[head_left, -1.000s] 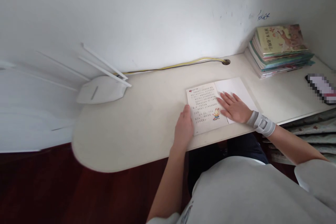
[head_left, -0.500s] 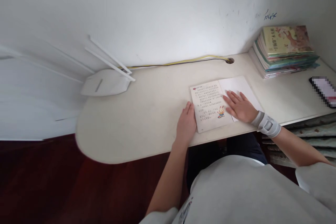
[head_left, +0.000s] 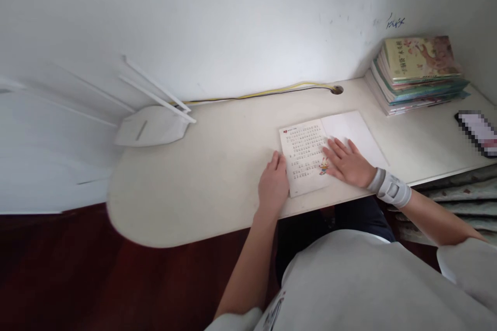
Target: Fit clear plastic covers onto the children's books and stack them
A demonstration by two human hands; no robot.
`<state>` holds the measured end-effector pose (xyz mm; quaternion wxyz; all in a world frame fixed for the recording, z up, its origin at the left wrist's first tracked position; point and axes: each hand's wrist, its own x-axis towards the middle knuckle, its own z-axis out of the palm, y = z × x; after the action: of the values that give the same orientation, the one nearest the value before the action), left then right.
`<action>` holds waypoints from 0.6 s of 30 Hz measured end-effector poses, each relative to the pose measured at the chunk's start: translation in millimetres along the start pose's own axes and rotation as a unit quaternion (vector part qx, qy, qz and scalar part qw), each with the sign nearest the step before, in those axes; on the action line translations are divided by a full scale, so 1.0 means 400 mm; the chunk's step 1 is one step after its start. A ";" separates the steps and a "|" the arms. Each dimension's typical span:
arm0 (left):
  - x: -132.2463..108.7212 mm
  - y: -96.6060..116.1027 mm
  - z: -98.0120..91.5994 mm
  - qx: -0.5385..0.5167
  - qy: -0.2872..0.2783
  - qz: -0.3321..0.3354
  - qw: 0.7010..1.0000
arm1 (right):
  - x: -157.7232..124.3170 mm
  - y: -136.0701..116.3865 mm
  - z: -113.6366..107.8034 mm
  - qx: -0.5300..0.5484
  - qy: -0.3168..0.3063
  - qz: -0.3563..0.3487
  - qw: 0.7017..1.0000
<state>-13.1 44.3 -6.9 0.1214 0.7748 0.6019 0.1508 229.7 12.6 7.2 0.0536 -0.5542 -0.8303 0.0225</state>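
An open book [head_left: 305, 147] lies near the front edge of the white desk [head_left: 217, 165], its left page printed with text and a small rabbit drawing, its right page blank. My right hand [head_left: 347, 162] rests flat across the inner fold and the blank page, fingers spread and covering part of the drawing. Beside the book's left edge is my left hand [head_left: 274, 183], palm down on the desk and touching that edge, its fingers extended and holding nothing. A grey wristband [head_left: 393, 189] wraps my right wrist.
Stacked books [head_left: 423, 72] stand at the back right, with a phone [head_left: 479, 132] in front of them. A white router [head_left: 153, 124] with long antennas sits at the back left. Yellow and black cables [head_left: 252, 95] run along the wall to a desk hole [head_left: 337, 90].
My right hand has slid left over the fold, now covering part of the rabbit drawing. My left hand stays at the book's left edge. The view has shifted slightly.
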 end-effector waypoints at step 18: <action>0.004 0.018 -0.022 -0.014 -0.015 -0.019 1.000 | 0.010 -0.024 -0.018 0.001 -0.044 -0.021 0.999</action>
<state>-9.6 44.1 4.2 0.1436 0.7638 0.6123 0.1451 220.2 12.4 15.6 0.0184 -0.5355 -0.8431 0.0466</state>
